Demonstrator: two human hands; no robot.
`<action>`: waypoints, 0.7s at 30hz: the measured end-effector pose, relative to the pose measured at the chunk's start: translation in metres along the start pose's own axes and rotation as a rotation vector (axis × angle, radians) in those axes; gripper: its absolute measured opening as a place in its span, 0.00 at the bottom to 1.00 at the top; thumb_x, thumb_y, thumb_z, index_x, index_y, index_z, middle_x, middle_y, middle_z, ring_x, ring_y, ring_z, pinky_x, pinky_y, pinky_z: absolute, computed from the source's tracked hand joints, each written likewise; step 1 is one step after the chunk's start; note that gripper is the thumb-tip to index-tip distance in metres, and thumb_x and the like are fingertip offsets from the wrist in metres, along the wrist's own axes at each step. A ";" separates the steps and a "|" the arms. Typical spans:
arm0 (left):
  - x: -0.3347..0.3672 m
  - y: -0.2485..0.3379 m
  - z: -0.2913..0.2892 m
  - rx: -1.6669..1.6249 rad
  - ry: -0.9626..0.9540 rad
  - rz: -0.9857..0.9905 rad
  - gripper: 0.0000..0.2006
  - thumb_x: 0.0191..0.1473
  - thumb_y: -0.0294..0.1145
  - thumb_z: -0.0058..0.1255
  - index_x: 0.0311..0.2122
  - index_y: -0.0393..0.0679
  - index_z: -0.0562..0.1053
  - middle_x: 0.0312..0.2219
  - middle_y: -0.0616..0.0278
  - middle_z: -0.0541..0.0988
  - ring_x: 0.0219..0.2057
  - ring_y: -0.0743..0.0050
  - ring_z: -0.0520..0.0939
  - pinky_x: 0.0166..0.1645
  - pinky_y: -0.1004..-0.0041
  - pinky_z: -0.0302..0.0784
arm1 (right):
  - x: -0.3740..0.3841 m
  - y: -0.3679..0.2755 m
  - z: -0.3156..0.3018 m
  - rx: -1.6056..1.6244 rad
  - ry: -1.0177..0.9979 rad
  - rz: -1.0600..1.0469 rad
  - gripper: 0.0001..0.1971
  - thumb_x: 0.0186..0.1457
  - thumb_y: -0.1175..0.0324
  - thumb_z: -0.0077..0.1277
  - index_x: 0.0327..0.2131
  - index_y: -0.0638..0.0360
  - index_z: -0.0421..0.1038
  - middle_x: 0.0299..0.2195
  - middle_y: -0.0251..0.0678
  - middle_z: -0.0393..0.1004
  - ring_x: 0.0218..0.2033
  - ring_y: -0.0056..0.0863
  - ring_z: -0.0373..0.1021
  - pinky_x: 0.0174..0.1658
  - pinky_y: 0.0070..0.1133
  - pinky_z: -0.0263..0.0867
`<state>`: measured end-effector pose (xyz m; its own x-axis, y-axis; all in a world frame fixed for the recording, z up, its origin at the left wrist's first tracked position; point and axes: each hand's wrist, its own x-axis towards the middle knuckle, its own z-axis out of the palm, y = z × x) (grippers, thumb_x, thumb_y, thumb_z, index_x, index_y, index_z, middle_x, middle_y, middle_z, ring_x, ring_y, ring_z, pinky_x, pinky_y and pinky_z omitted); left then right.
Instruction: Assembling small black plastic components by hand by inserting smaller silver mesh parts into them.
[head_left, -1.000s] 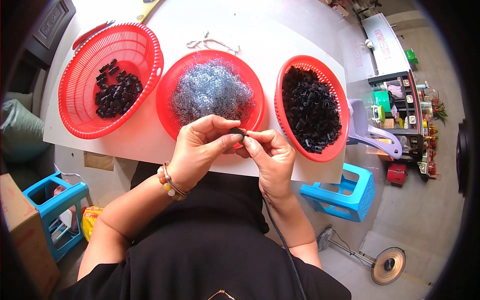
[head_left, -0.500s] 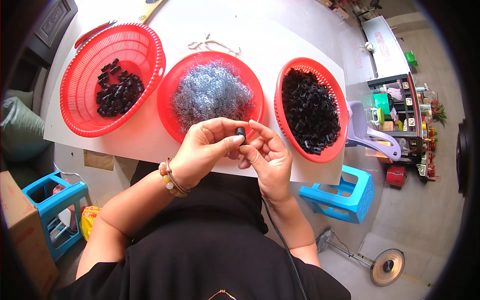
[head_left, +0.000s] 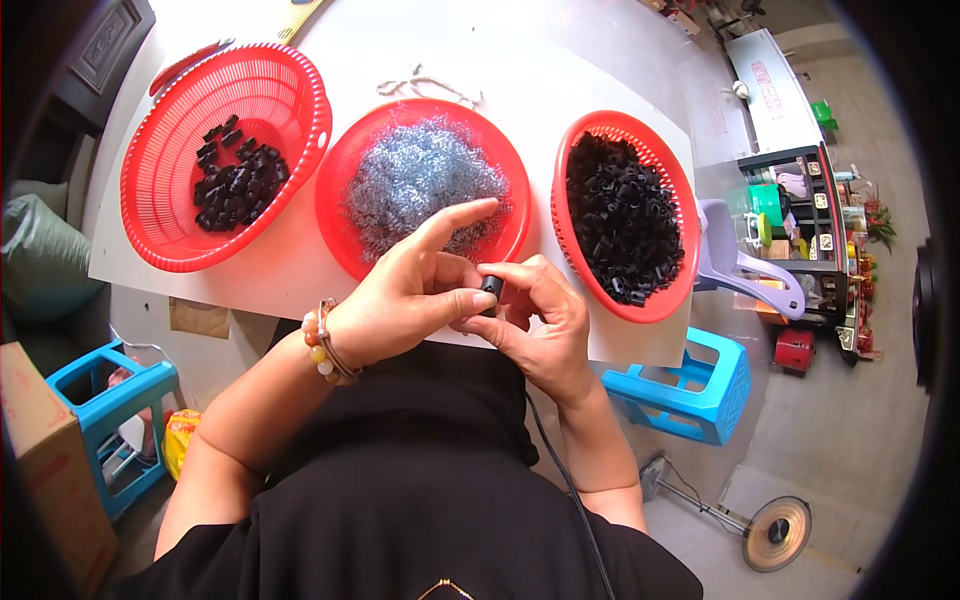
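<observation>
Between my two hands is a small black plastic cylinder (head_left: pixel 491 290), held over the table's near edge. My left hand (head_left: pixel 415 285) pinches it with the thumb while the index finger points out straight. The thumb and fingers of my right hand (head_left: pixel 545 320) close round its other side. Just beyond stands a red basin (head_left: pixel 522 190) with a heap of small silvery metal springs (head_left: pixel 425 175). On the right a red basket (head_left: pixel 672 290) is full of black plastic pieces (head_left: pixel 620 215). A red basket (head_left: pixel 215 90) at the left holds fewer black cylinders (head_left: pixel 240 190).
On the white table (head_left: pixel 530 60) lie a knotted cord (head_left: pixel 430 85) and a red-handled tool (head_left: pixel 190 65). A purple handled scoop (head_left: pixel 745 265) is beside the right basket. Blue stools (head_left: pixel 690 385) stand at both sides, a cardboard box (head_left: pixel 50 470) lower left, a fan (head_left: pixel 775 533) lower right.
My left index finger has lifted off the cylinder and stretched out. My right fingers have curled in around the piece, which has shifted slightly down and right.
</observation>
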<state>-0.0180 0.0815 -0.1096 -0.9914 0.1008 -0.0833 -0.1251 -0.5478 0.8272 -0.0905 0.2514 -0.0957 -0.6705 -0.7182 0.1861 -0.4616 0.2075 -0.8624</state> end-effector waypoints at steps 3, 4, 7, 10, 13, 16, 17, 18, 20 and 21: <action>0.002 0.004 -0.005 0.042 -0.027 -0.046 0.30 0.53 0.20 0.49 0.61 0.42 0.53 0.27 0.67 0.73 0.29 0.86 0.74 0.37 0.80 0.73 | -0.002 0.002 0.002 0.044 0.006 -0.002 0.21 0.39 0.71 0.66 0.41 0.58 0.73 0.26 0.29 0.69 0.23 0.13 0.65 0.27 0.13 0.62; 0.001 0.006 -0.007 0.022 -0.037 -0.082 0.28 0.53 0.20 0.49 0.59 0.41 0.57 0.29 0.66 0.74 0.31 0.86 0.75 0.39 0.80 0.73 | -0.002 0.002 0.002 0.044 0.006 0.000 0.21 0.39 0.71 0.66 0.41 0.58 0.73 0.26 0.29 0.69 0.23 0.13 0.65 0.27 0.13 0.62; -0.002 0.007 -0.014 -0.041 -0.065 -0.117 0.25 0.53 0.21 0.50 0.57 0.38 0.61 0.31 0.65 0.76 0.34 0.85 0.76 0.41 0.81 0.73 | -0.002 0.001 0.004 0.077 0.020 0.026 0.21 0.39 0.71 0.66 0.41 0.59 0.73 0.26 0.28 0.68 0.22 0.12 0.64 0.25 0.13 0.61; -0.001 0.006 -0.017 -0.077 -0.097 -0.121 0.24 0.53 0.21 0.50 0.56 0.38 0.63 0.32 0.64 0.77 0.35 0.84 0.77 0.43 0.80 0.73 | -0.002 0.004 0.005 0.073 0.028 -0.008 0.21 0.39 0.71 0.66 0.41 0.60 0.73 0.26 0.28 0.68 0.22 0.12 0.65 0.25 0.12 0.60; 0.000 0.006 -0.018 -0.050 -0.114 -0.145 0.24 0.52 0.21 0.51 0.56 0.38 0.63 0.31 0.64 0.77 0.34 0.83 0.77 0.42 0.80 0.74 | -0.004 0.003 0.005 0.116 0.028 0.023 0.21 0.39 0.71 0.66 0.40 0.60 0.73 0.26 0.28 0.69 0.22 0.12 0.66 0.26 0.12 0.60; 0.001 0.009 -0.014 -0.016 -0.114 -0.168 0.24 0.52 0.20 0.51 0.56 0.38 0.63 0.31 0.63 0.78 0.33 0.84 0.78 0.42 0.80 0.75 | -0.006 0.003 0.003 0.116 0.018 -0.001 0.21 0.39 0.70 0.66 0.40 0.60 0.73 0.26 0.28 0.69 0.22 0.12 0.66 0.25 0.11 0.61; 0.000 0.010 -0.013 -0.002 -0.115 -0.171 0.25 0.51 0.20 0.51 0.55 0.38 0.63 0.31 0.63 0.78 0.33 0.83 0.78 0.41 0.80 0.75 | -0.006 0.000 0.002 0.101 0.002 0.001 0.22 0.38 0.70 0.66 0.40 0.60 0.73 0.26 0.28 0.69 0.22 0.12 0.66 0.24 0.11 0.61; 0.000 0.011 -0.013 -0.005 -0.115 -0.173 0.25 0.51 0.20 0.51 0.55 0.38 0.63 0.31 0.63 0.78 0.33 0.83 0.78 0.41 0.80 0.75 | -0.006 -0.002 0.002 0.084 -0.015 0.005 0.22 0.38 0.70 0.67 0.40 0.60 0.73 0.26 0.28 0.69 0.22 0.12 0.67 0.24 0.11 0.61; 0.000 0.011 -0.013 0.005 -0.112 -0.201 0.24 0.51 0.19 0.51 0.55 0.37 0.64 0.31 0.63 0.78 0.33 0.83 0.78 0.40 0.80 0.76 | -0.006 -0.001 0.001 0.052 -0.019 -0.012 0.22 0.38 0.71 0.66 0.40 0.60 0.73 0.26 0.29 0.70 0.21 0.12 0.67 0.23 0.11 0.62; 0.000 0.010 -0.012 0.005 -0.110 -0.203 0.24 0.51 0.19 0.51 0.55 0.37 0.64 0.31 0.63 0.78 0.33 0.83 0.78 0.40 0.80 0.76 | -0.007 -0.001 0.000 0.023 -0.021 -0.035 0.22 0.38 0.71 0.66 0.40 0.60 0.73 0.26 0.29 0.70 0.21 0.13 0.67 0.23 0.12 0.62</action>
<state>-0.0199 0.0661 -0.1078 -0.9358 0.2988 -0.1872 -0.3212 -0.5032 0.8023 -0.0856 0.2559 -0.0957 -0.6417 -0.7385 0.2070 -0.4715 0.1670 -0.8659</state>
